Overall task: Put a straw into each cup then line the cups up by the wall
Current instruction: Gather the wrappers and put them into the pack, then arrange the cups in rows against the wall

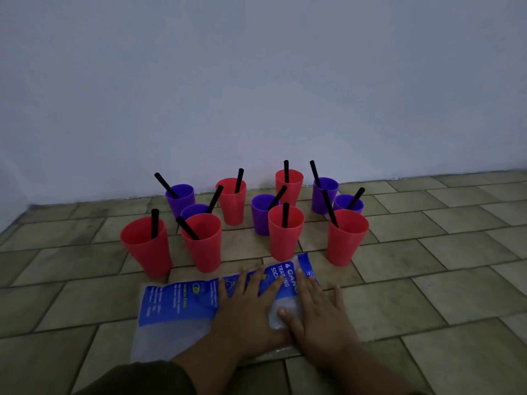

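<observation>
Hands lie nearest the camera, a dark sleeve showing at the left forearm. The left hand and right hand both rest palm-down, fingers straight and spread, on a blue-printed plastic bag lying flat on the tiled floor. Neither hand grips anything; the right thumb presses the clear part of the bag.

Just beyond the bag stand 4 red cups in a loose front row, upright and apart from one another. Behind them stand 2 more red cups and 5 purple cups, staggered at differing depths. That makes 11 cups in a scattered cluster, not a line. Each cup holds 1 black straw, most of them leaning against the rim.

The wall rises behind the cluster; only the rearmost cups stand near its base.

Assessment: the straw step appears complete, and the lining-up step is not yet started. The next move calls for lifting the hands off the bag and taking a front cup around its body. The cup must then travel upright, so the straw does not tip out, to the wall base beside the rear cups. Crowded neighbours call for a careful reach.
</observation>
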